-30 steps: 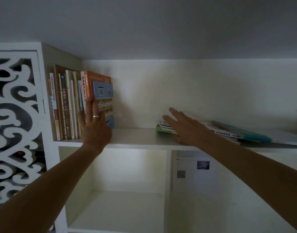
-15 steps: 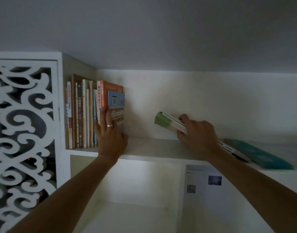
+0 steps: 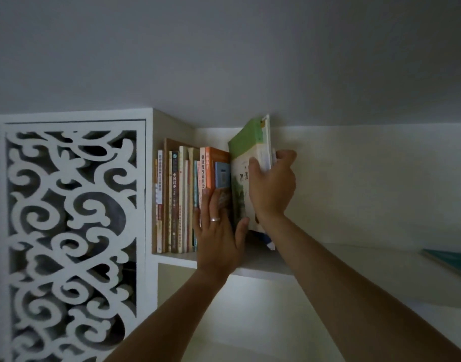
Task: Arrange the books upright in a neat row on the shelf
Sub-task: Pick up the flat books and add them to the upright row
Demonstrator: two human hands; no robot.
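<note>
A row of books (image 3: 183, 199) already stands upright at the left end of the shelf (image 3: 354, 265), in the middle left of the frame, packed against the cabinet's side wall beside a carved white panel (image 3: 70, 239). The left hand (image 3: 219, 236) lies flat with straight fingers pressed against the spines at the right end of that row, over an orange book (image 3: 213, 165) and a smaller blue one (image 3: 222, 173), with the thumb spread out to the right; it looks to be bracing the row so nothing tips. Just right of it, near the centre of the frame, the right hand (image 3: 272, 186) grips a small bundle of books (image 3: 250, 163) with a green and white cover, fingers curled round its outer edge and thumb on the cover. The bundle is upright and touching the end of the row, though its bottom edge is hidden behind the hands, so I cannot tell whether it sits squarely on the shelf. At the far right edge a teal book (image 3: 451, 259) lies flat on the shelf, well apart from the row. By my judgement the task is mostly done: the bundle needs seating and squaring, and the teal book, perhaps others out of view, has yet to be stood up.
</note>
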